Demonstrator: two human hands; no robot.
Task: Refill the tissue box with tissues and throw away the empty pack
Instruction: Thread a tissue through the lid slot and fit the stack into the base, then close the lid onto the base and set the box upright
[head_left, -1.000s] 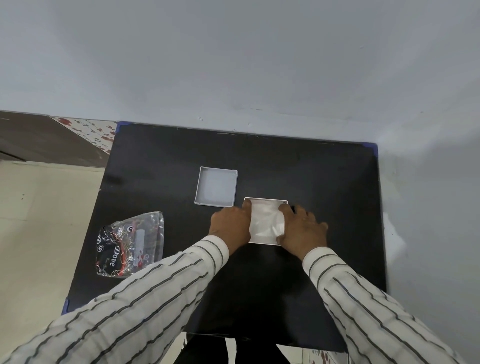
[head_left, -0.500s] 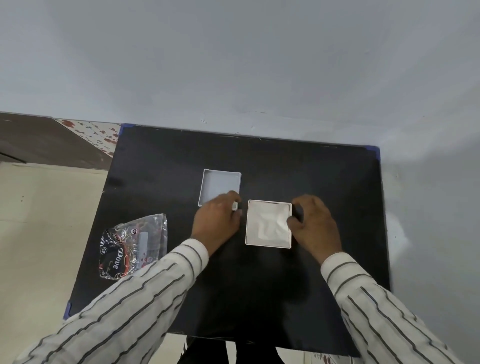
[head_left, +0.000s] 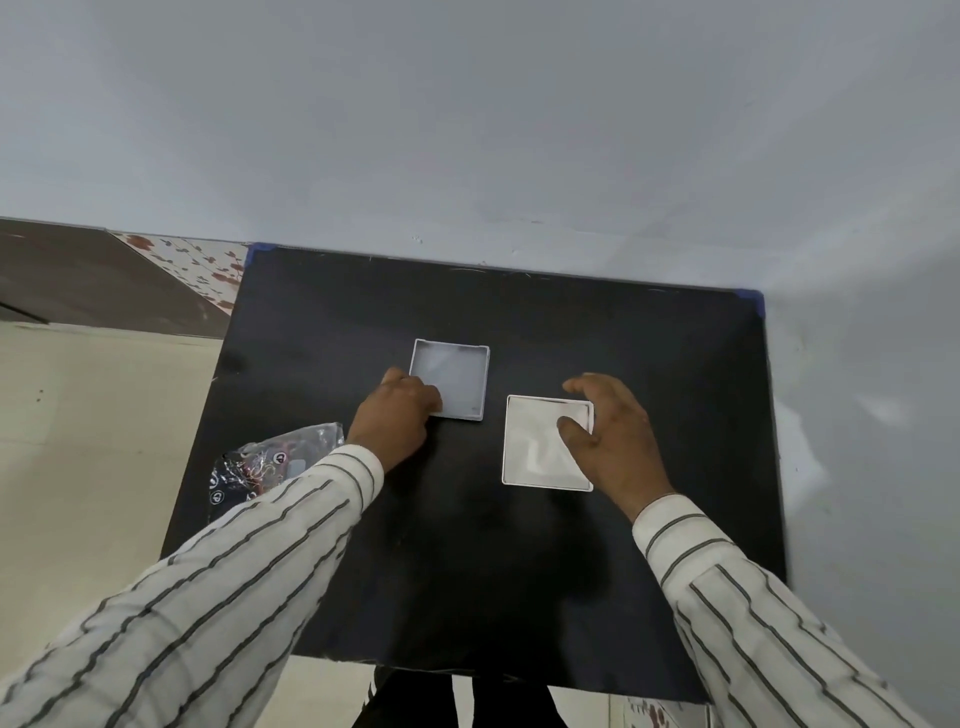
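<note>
Left hand (head_left: 397, 415) curled, fingers gripping the near-left corner of the empty square white lid (head_left: 451, 378). Right hand (head_left: 610, 434) open, fingers spread over tissue-filled box (head_left: 540, 441). Crinkly plastic pack (head_left: 270, 465) lies left on black worktop (head_left: 649, 364).

We see a matt black table (head_left: 519, 571), two smooth white plastic-looking trays (head_left: 457, 374), a crinkly glossy wrapper (head_left: 270, 457), soft striped cloth sleeves (head_left: 208, 597).

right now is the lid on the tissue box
No, the lid lies upturned on the table beside the tissue box, with the left hand at its near corner.
</note>
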